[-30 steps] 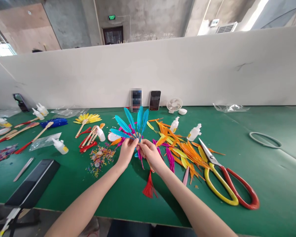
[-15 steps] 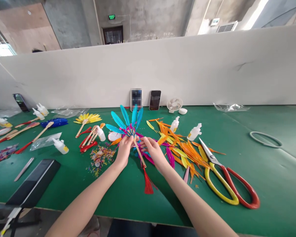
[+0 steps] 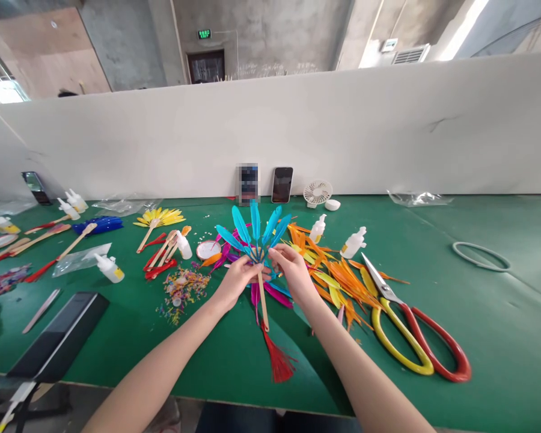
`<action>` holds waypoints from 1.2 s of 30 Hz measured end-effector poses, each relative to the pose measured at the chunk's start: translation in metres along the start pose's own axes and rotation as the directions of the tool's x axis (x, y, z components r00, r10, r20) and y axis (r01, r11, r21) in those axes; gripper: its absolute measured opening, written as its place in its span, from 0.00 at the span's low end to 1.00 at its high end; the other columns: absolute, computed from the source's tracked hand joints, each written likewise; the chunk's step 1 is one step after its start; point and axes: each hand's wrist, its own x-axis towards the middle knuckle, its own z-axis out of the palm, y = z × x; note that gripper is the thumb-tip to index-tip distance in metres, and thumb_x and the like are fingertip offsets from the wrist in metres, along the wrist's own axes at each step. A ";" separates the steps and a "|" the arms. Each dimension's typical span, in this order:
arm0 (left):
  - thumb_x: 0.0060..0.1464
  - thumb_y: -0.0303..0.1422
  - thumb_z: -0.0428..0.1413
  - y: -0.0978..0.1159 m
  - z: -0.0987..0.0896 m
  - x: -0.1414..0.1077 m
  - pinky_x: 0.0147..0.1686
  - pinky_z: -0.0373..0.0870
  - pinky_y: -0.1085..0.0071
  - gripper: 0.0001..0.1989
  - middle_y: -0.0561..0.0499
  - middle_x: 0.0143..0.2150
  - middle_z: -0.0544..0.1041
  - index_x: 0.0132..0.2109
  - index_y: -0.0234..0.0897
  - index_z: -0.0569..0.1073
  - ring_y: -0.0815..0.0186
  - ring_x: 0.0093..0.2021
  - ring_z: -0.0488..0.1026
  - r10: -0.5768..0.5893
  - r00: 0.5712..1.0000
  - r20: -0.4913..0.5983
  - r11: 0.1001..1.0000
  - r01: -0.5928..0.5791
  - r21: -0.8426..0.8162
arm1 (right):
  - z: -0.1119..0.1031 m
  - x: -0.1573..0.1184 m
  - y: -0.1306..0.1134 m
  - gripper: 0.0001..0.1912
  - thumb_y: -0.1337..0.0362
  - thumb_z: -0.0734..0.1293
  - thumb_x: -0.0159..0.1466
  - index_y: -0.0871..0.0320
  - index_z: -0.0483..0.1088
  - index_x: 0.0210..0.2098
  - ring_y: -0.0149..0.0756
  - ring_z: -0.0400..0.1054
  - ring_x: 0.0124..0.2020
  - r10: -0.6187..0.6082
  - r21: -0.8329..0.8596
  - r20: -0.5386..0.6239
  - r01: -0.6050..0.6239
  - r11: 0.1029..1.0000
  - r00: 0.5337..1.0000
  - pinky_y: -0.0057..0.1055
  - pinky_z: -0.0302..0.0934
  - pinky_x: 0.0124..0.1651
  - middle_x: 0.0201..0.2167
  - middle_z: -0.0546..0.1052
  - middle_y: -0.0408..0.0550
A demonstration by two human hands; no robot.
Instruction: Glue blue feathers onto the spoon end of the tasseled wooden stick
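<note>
My left hand [image 3: 238,281] is closed around a small feather fan, at the top of its flat wooden handle [image 3: 263,304]. Several bright blue feathers [image 3: 255,221] spread upward from the fan's head, and a red tassel [image 3: 279,361] hangs from the handle's lower end. At the base of the rightmost blue feathers, my right hand [image 3: 294,267] has its thumb and fingertips pinched together; the exact contact is partly hidden. Magenta feathers [image 3: 278,296] and other blue ones lie on the table beneath and behind the hands.
Orange and yellow feathers [image 3: 349,279] lie right, beside large scissors [image 3: 403,328] and glue bottles [image 3: 354,242]. Left are a sequin pile [image 3: 183,291], a white dish [image 3: 208,250], a yellow fan [image 3: 162,217], a blue fan [image 3: 100,225] and a black box [image 3: 61,334]. Phones [image 3: 282,184] lean on the partition [image 3: 365,132].
The fan has turned more upright and shifted slightly right, its tassel swinging lower. My right hand has risen from beside the handle to the feather bases.
</note>
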 end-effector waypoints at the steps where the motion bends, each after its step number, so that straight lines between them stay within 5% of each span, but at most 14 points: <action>1: 0.37 0.37 0.61 0.000 0.000 0.000 0.34 0.68 0.66 0.16 0.50 0.26 0.77 0.35 0.34 0.71 0.65 0.27 0.74 -0.002 1.000 0.007 1.000 0.002 0.000 | 0.000 0.000 0.000 0.13 0.55 0.68 0.46 0.56 0.63 0.19 0.26 0.54 0.17 0.001 0.002 0.007 -0.001 1.000 1.000 0.27 0.49 0.22 0.14 0.61 0.36; 11: 0.39 0.49 0.56 -0.001 -0.001 0.002 0.28 0.68 0.68 0.20 0.50 0.23 0.76 0.30 0.35 0.70 0.64 0.23 0.73 0.013 0.998 -0.058 1.000 -0.012 0.016 | 0.001 0.000 0.003 0.16 0.53 0.68 0.46 0.56 0.59 0.18 0.28 0.59 0.20 -0.003 -0.005 0.039 0.003 1.000 0.999 0.28 0.54 0.27 0.15 0.65 0.38; 22: 0.37 0.46 0.58 -0.002 -0.002 0.002 0.28 0.69 0.68 0.19 0.51 0.24 0.75 0.30 0.35 0.69 0.65 0.23 0.73 0.046 0.996 -0.082 0.999 -0.044 0.024 | 0.002 0.001 0.009 0.14 0.54 0.68 0.47 0.56 0.63 0.24 0.30 0.62 0.24 -0.021 0.023 0.049 0.020 1.000 0.999 0.30 0.57 0.30 0.18 0.67 0.38; 29: 0.39 0.45 0.58 -0.003 -0.001 0.003 0.28 0.69 0.66 0.17 0.50 0.24 0.75 0.29 0.35 0.68 0.63 0.23 0.73 0.069 0.994 -0.090 0.997 -0.066 0.041 | 0.003 0.001 0.008 0.18 0.52 0.69 0.45 0.56 0.58 0.19 0.31 0.62 0.23 0.007 0.038 0.012 -0.007 0.999 1.000 0.30 0.58 0.29 0.16 0.66 0.38; 36: 0.40 0.44 0.57 -0.005 -0.007 0.007 0.30 0.69 0.67 0.16 0.51 0.23 0.75 0.28 0.36 0.65 0.63 0.25 0.73 0.123 0.965 -0.233 0.992 -0.116 0.042 | 0.006 0.000 0.006 0.20 0.47 0.66 0.46 0.57 0.65 0.27 0.30 0.63 0.23 0.044 0.031 0.002 -0.044 0.999 0.999 0.30 0.59 0.29 0.21 0.69 0.41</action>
